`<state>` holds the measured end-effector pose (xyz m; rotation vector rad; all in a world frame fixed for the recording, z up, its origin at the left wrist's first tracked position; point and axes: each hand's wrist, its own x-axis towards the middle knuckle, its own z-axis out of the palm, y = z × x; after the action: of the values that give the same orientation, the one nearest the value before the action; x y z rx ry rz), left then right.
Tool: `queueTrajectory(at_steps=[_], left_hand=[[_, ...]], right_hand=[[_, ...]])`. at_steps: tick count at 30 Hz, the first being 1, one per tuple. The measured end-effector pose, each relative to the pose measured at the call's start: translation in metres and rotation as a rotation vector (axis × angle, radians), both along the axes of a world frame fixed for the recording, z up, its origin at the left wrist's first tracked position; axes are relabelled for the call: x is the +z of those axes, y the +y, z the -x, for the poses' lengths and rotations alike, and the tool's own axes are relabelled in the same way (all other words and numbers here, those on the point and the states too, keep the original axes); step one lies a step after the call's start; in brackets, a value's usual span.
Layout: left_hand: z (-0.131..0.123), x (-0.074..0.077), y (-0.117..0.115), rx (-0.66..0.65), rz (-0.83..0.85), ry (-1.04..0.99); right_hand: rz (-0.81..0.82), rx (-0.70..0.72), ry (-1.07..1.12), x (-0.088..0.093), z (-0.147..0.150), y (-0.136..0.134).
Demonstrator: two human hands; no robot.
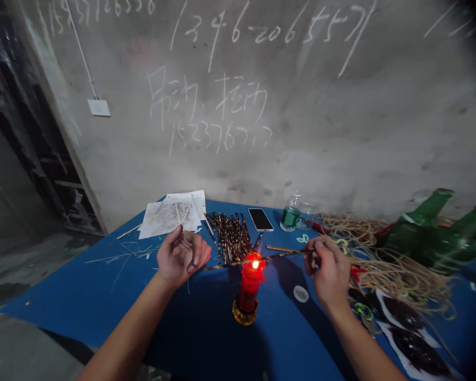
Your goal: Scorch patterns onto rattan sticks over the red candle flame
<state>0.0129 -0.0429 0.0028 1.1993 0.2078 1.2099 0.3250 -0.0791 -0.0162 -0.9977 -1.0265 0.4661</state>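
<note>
A lit red candle (249, 291) stands upright on the blue table in an amber-coloured base (245, 316). My right hand (328, 270) is closed on a thin, dark-mottled stick (280, 256), which reaches leftward across the candle at its flame (255, 264). A second short, golden-brown rod (282, 248) runs to the same fingers; whether they grip it too is unclear. To the left of the candle, my left hand (184, 255) is raised, palm up, its fingers loosely curled and apart from the thumb, holding nothing. Behind the candle lies a pile of similar mottled sticks (228, 233).
At the back are a phone (261, 219), a small bottle (290, 214) and smudged paper sheets (162, 216). Tangled tan cord (404, 275) and green glass bottles (428, 211) crowd the right. A white cap (300, 293) lies near my right hand. A concrete wall (321, 137) rises behind.
</note>
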Motion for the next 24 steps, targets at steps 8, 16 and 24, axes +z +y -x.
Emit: queueTrajectory(at_steps=[8, 16, 24], left_hand=[[0.001, -0.001, 0.002, -0.02, -0.007, -0.016], [0.002, -0.01, 0.009, -0.098, -0.059, -0.088], [0.004, -0.013, 0.01, -0.123, -0.074, -0.083]], right_hand=[[-0.013, -0.027, 0.009, -0.001, -0.014, 0.006], [-0.022, -0.057, 0.049, -0.001, -0.025, 0.012], [-0.048, -0.1, 0.076, 0.004, -0.036, 0.013]])
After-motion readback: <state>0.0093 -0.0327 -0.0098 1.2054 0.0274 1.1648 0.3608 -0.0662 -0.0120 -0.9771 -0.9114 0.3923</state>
